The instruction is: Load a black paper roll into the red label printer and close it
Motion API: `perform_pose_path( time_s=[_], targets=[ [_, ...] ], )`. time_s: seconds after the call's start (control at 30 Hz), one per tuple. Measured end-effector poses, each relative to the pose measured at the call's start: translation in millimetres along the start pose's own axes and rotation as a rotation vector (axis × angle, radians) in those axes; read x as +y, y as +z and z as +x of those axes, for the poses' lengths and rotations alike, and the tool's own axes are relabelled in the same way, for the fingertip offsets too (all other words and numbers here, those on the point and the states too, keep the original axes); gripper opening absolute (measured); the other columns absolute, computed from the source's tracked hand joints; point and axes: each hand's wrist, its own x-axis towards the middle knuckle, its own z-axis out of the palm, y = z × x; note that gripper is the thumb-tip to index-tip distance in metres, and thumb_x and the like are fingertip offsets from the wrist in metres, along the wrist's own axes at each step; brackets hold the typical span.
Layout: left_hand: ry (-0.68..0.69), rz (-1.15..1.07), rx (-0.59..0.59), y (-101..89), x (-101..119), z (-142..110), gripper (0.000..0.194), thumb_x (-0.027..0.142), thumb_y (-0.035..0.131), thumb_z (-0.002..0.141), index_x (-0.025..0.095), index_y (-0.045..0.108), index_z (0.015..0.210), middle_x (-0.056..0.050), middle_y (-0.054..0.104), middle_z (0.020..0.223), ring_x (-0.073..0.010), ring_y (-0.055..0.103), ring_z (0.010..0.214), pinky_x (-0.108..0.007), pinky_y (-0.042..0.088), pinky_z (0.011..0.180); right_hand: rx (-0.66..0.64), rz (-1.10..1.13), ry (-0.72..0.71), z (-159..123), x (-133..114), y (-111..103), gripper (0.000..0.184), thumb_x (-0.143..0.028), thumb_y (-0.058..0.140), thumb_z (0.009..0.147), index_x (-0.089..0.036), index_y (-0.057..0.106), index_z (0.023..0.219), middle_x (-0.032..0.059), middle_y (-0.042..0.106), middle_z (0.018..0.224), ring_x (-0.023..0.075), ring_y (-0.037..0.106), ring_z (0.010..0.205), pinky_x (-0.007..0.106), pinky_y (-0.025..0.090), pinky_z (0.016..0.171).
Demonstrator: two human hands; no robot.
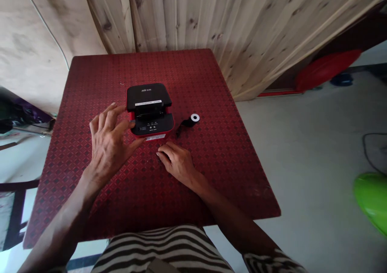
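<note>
A small black-and-red receipt printer (155, 125) stands on the table, its top parted by a gap across the middle. My left hand (110, 138) spans its near left corner, fingers against the left side and thumb at the front face. To the printer's right lies a black paper roll (190, 122) with a white end and a loose tail trailing left. In front of the printer, my right hand (178, 160) rests low over the table with fingers curled and pressed together. Something dark shows by its fingertips, too small to make out.
The table (236, 176) has a red patterned cover and meets a wooden plank wall (187, 19) at the back. A dark chair (15, 200) stands on the left. On the right floor are a green object (371, 200) and a red one (326, 69).
</note>
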Motion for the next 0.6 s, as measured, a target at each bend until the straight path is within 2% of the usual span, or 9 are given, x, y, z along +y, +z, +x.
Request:
perform_pose_path(
  time_s=[0.1,0.17,0.3,0.4,0.5,0.6],
  targets=[
    [-0.013,0.006,0.041,1.4,1,-2,0.031,0.046,0.085,0.089,0.029,0.069,0.11,-0.011,0.061,0.149,-0.0431,0.05,0.148,-0.068,0.045,0.113,0.017,0.018,-0.028,-1,-2,-1,0.018,-0.023,0.059,0.107,-0.02,0.072,0.095,0.0049,0.075,0.09,0.0163,0.071,0.079,0.027,0.053,0.073],
    [-0.034,0.014,0.069,3.6,2,-4,0.032,0.044,0.086,0.088,0.029,0.069,0.111,-0.013,0.059,0.148,-0.0429,0.05,0.147,-0.067,0.046,0.111,0.047,0.057,-0.072,0,-7,-10,0.018,-0.021,0.059,0.107,-0.02,0.071,0.094,0.0044,0.074,0.088,0.0159,0.071,0.077,0.027,0.053,0.072],
    [-0.056,0.018,0.086,9.2,0,-9,0.038,0.048,0.081,0.091,0.028,0.068,0.12,-0.018,0.057,0.145,-0.0414,0.054,0.135,-0.062,0.047,0.106,0.164,0.043,-0.126,21,-20,-53,0.016,-0.022,0.057,0.108,-0.021,0.071,0.099,0.0023,0.071,0.084,0.015,0.068,0.075,0.028,0.055,0.072],
    [-0.026,0.023,0.104,14.9,-4,-12,0.041,0.049,0.078,0.094,0.028,0.064,0.127,-0.017,0.059,0.14,-0.0373,0.057,0.128,-0.056,0.049,0.102,0.215,-0.079,-0.148,61,-20,-85,0.019,-0.021,0.054,0.109,-0.021,0.073,0.111,0.0067,0.075,0.099,0.0189,0.07,0.092,0.034,0.058,0.087],
    [0.012,-0.008,0.124,23.5,-7,-18,0.047,0.047,0.074,0.097,0.027,0.057,0.135,-0.016,0.061,0.137,-0.0338,0.059,0.123,-0.051,0.05,0.099,0.085,-0.178,-0.207,109,-13,-95,0.026,-0.012,0.05,0.108,-0.017,0.075,0.114,0.0108,0.077,0.109,0.0233,0.07,0.103,0.041,0.058,0.096],
    [0.023,-0.074,0.149,35.0,-7,-27,0.057,0.045,0.07,0.1,0.022,0.047,0.146,-0.019,0.062,0.136,-0.0331,0.06,0.12,-0.049,0.051,0.096,-0.185,-0.251,-0.239,154,-6,-83,0.028,-0.002,0.053,0.102,-0.012,0.077,0.108,0.0132,0.079,0.105,0.0255,0.071,0.1,0.042,0.059,0.095]
  ],
)
